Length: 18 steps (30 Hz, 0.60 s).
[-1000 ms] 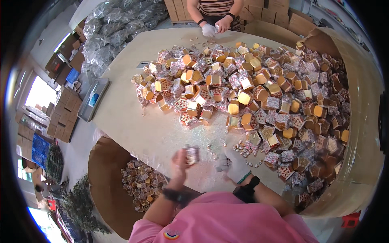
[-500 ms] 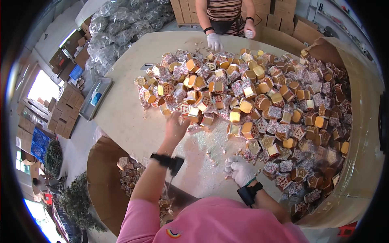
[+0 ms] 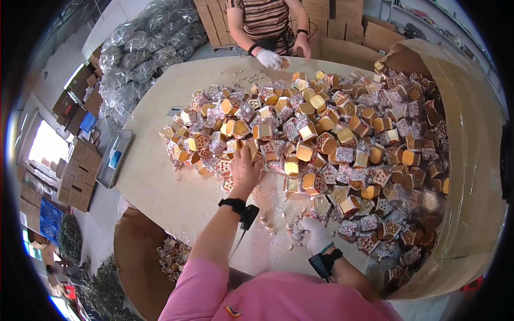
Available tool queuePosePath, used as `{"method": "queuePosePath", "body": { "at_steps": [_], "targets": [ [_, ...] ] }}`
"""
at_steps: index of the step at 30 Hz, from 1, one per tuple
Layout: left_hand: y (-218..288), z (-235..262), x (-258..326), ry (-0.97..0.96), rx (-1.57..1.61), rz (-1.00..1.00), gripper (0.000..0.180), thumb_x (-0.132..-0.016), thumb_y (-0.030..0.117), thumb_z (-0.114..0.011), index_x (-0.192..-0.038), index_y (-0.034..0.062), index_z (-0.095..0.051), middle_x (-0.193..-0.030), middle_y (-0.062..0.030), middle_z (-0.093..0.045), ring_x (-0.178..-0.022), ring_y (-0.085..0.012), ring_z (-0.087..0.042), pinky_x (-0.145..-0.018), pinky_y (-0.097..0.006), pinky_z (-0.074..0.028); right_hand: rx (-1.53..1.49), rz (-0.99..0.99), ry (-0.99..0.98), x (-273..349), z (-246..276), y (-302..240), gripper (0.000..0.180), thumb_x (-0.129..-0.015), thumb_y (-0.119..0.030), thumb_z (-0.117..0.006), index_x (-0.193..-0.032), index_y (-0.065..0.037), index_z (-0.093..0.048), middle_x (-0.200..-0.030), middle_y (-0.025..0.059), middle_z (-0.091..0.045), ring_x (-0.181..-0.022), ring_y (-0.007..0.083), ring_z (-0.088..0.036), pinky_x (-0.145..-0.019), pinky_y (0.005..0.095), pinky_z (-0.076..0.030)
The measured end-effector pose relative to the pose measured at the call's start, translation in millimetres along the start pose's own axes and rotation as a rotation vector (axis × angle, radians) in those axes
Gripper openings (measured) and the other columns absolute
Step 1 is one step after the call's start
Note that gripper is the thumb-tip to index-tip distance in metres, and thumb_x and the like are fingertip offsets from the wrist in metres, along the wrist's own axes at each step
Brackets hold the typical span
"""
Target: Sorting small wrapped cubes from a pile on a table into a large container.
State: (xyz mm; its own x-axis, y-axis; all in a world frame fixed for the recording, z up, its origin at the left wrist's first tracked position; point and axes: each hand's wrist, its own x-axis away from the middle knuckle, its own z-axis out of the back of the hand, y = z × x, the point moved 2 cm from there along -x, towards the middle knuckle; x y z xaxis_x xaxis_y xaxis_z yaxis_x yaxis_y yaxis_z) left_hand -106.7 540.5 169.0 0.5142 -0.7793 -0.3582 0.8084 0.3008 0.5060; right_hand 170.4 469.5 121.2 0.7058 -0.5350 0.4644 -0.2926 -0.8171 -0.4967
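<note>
A wide heap of small house-shaped ornaments [image 3: 305,152], with tan and gold ends and speckled, glittery or dotted sides, covers the table's middle and right. My bare left hand [image 3: 245,170] reaches into the heap's near left edge, its fingers closed about one tan-ended ornament [image 3: 250,145], partly hidden by them. Low on the table, near the front of the heap, my white-gloved right hand [image 3: 313,235] is curled closed. Whatever it may hold is hidden. Loose crumbs [image 3: 265,220] and glitter lie between my hands.
Across the pale table [image 3: 147,144] a person's gloved hand [image 3: 269,59] holds an ornament. A large carton [image 3: 471,214] borders the heap at right. Another carton [image 3: 128,251] with pieces inside stands below the left edge. A metal tray [image 3: 115,158] lies beyond the table's left side.
My view has shifted, and my left hand has moved farther into the heap, onto an ornament. My right hand stays curled near the front. The person opposite now holds up an ornament.
</note>
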Motion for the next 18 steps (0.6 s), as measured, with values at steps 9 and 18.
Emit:
{"method": "queuePosePath", "body": {
  "at_steps": [9, 18],
  "targets": [
    [8, 41, 119, -0.449, 1.292, 0.557, 0.047, -0.083, 0.001, -0.049, -0.131, 0.0028, -0.045, -0.109, -0.0065, -0.058, -0.096, -0.017, -0.059, -0.085, -0.031, -0.049, 0.223, 0.015, -0.076, 3, -33, -8, 0.019, -0.092, -0.025, -0.053, -0.087, -0.007, -0.056, -0.061, -0.0009, -0.044, -0.051, 0.0107, -0.042, -0.049, 0.029, -0.041],
    [1, 43, 186, -0.261, 1.27, 0.775, 0.028, -0.095, 0.028, -0.052, -0.111, 0.0053, -0.057, -0.087, -0.0011, -0.058, -0.073, -0.0095, -0.058, -0.061, -0.026, -0.05, 0.9, -0.002, 0.094, 21, -58, 24, 0.043, -0.091, -0.045, -0.054, -0.083, -0.003, -0.061, -0.066, 0.0089, -0.06, -0.053, 0.0203, -0.058, -0.049, 0.0348, -0.049]
  ]
}}
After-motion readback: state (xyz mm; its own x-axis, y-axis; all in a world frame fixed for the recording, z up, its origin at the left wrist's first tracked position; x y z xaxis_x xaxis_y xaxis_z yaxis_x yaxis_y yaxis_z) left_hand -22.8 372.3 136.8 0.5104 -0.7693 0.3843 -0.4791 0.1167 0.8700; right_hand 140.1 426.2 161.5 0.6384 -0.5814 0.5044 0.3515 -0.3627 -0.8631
